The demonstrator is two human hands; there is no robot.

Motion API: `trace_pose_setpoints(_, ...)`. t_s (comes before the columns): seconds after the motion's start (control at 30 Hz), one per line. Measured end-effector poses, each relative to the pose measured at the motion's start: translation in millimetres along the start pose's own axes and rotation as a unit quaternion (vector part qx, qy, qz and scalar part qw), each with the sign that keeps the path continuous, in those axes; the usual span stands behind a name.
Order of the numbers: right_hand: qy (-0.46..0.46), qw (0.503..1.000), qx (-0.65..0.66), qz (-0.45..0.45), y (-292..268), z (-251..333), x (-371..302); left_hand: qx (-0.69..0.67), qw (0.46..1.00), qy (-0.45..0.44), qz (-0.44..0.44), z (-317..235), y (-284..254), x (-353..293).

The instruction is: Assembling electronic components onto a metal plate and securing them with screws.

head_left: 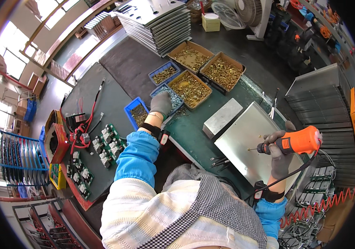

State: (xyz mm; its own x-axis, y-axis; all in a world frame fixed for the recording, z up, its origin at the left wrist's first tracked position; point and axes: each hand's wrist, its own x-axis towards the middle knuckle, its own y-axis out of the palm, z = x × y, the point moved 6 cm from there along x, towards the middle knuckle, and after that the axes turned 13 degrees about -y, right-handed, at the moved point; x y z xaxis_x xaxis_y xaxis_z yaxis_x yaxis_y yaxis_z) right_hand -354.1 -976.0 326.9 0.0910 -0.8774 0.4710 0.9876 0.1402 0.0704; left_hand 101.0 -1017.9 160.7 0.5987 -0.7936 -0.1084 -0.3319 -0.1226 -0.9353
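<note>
Orange driver (pixel 302 140) in right hand (pixel 280 161) crosses edge of panel (pixel 236 143), left hand (pixel 161 103) apart.

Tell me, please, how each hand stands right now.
Left hand: at the small silvery parts; open or closed cannot be told.
Right hand: closed, holding the orange power screwdriver.

Three blue bins (pixel 129 112), three brown trays (pixel 203 100), one orange screwdriver (pixel 297 142).
One bin sits at the left hand (pixel 161 103), one left of it, one beyond it; all three trays lie ahead and right of it, their small metal parts (pixel 223 75) too many to count. The right hand (pixel 279 154) has one screwdriver, one flat metal piece (pixel 236 142) beneath, one metal block (pixel 223 118) ahead leftward and one panel stack (pixel 320 103) ahead rightward; far ahead, one fan (pixel 248 11).
</note>
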Motion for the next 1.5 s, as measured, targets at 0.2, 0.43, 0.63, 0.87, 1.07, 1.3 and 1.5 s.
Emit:
trace_pose_setpoints(0.2,-0.013,1.000,0.021,-0.006,1,3,3,-0.759,0.510,-0.162,0.372,8,22,-36)
trace_pose_setpoints(0.43,-0.006,1.000,0.026,-0.008,2,4,4,-0.822,0.344,-0.113,0.438,7,33,-81)
trace_pose_setpoints(0.63,0.000,0.999,0.038,-0.001,3,5,4,-0.760,0.501,-0.148,0.387,21,42,-123)
trace_pose_setpoints(0.87,0.057,0.998,0.032,-0.014,3,2,2,-0.616,0.523,-0.161,0.567,-29,95,-221)
trace_pose_setpoints(1.07,0.061,0.996,-0.042,0.058,7,0,4,-0.322,0.830,0.412,0.192,-122,128,-229)
trace_pose_setpoints(1.3,0.038,0.999,0.019,-0.004,7,3,6,-0.382,0.813,0.388,0.207,-150,171,-243)
trace_pose_setpoints(1.5,0.037,0.995,0.070,-0.063,2,-4,-3,-0.468,0.771,0.300,0.310,-156,180,-244)
